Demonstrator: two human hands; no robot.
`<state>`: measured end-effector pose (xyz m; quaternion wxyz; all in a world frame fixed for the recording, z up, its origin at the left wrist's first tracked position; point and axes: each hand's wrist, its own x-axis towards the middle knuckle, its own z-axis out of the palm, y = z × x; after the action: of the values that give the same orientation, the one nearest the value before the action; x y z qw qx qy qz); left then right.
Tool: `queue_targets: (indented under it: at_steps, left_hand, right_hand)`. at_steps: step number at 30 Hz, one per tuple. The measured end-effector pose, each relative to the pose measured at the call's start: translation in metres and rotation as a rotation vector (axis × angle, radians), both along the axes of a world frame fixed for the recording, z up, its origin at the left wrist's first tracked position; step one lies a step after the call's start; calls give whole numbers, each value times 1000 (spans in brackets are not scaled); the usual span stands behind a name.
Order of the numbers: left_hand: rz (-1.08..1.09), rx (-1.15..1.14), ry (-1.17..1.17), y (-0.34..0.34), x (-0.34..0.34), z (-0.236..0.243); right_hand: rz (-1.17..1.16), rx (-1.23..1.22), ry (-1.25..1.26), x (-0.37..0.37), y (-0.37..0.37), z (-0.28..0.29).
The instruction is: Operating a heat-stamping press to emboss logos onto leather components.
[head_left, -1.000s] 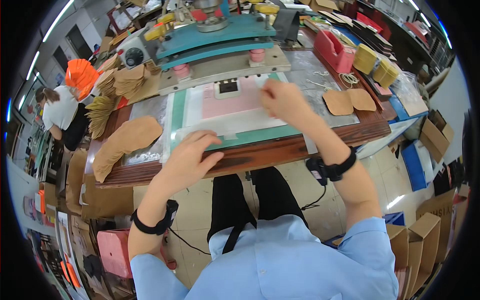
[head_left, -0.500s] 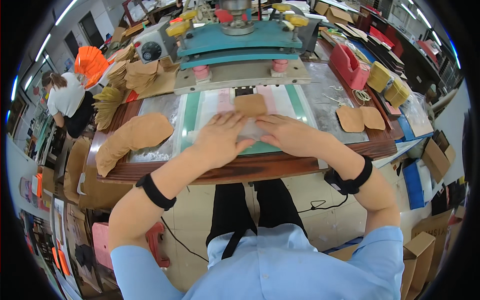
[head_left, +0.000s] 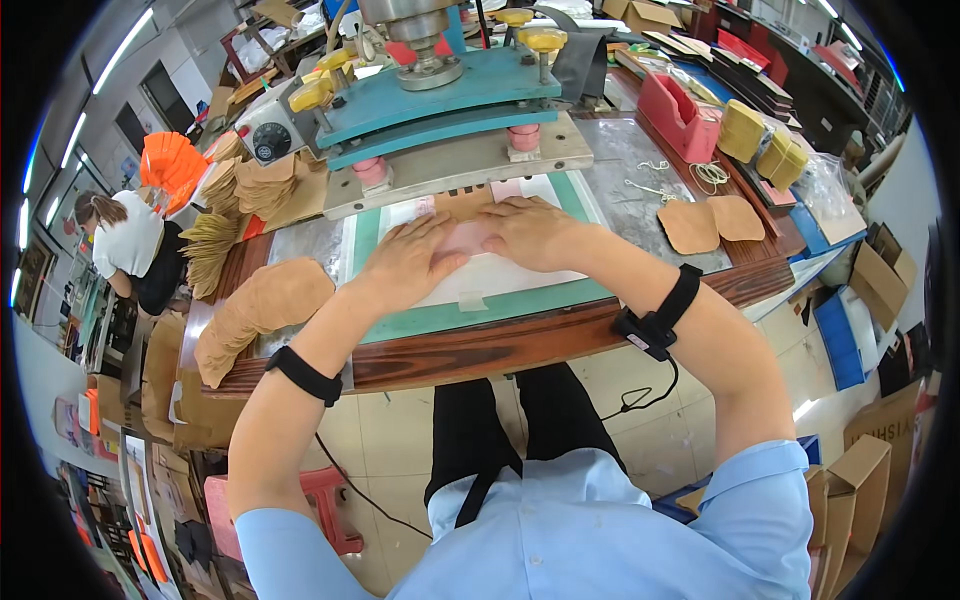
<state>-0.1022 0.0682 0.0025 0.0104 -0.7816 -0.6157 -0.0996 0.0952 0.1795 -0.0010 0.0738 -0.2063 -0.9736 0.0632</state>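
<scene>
Both of my hands press on a pale sheet set at the front of a teal press (head_left: 440, 110). My left hand (head_left: 408, 262) lies flat with its fingers spread on the sheet's left side. My right hand (head_left: 532, 232) is flat too, fingers stretched forward beside the tan leather-like piece (head_left: 462, 204). That piece sits between my fingertips, close to the press's metal plate (head_left: 460, 162), with dark marks just beyond it. Beneath are a white sheet (head_left: 500, 272) and a green board (head_left: 420, 318). Neither hand grips anything.
A fanned stack of tan pieces (head_left: 262, 310) lies on the left. Two more tan pieces (head_left: 690, 228) lie right, near a red tape dispenser (head_left: 680, 118) and yellow blocks (head_left: 745, 130). More stacks (head_left: 265, 185) stand by a control box (head_left: 272, 125). A person (head_left: 135, 240) works far left.
My hands have moved forward with the pale sheet and the tan piece, closer to the press plate. My fingers are now farther apart. The view has shifted slightly.
</scene>
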Motion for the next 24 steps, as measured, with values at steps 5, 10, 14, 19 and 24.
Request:
queue_targets:
  at_steps: [5,10,14,19,24]
  left_hand:
    - [-40,-52,-65,4,-3,3]
    - [-90,-82,-117,1,-9,12]
    - [-98,-49,-120,1,-11,9]
    - [-109,-13,-120,2,-14,1]
    - [-37,83,-14,-3,-1,3]
  right_hand:
    - [3,-67,-80,10,-6,15]
    - [-5,9,30,7,2,0]
    - [-14,37,41,6,4,-5]
    - [-1,58,9,4,2,1]
    - [-15,90,107,4,2,-2]
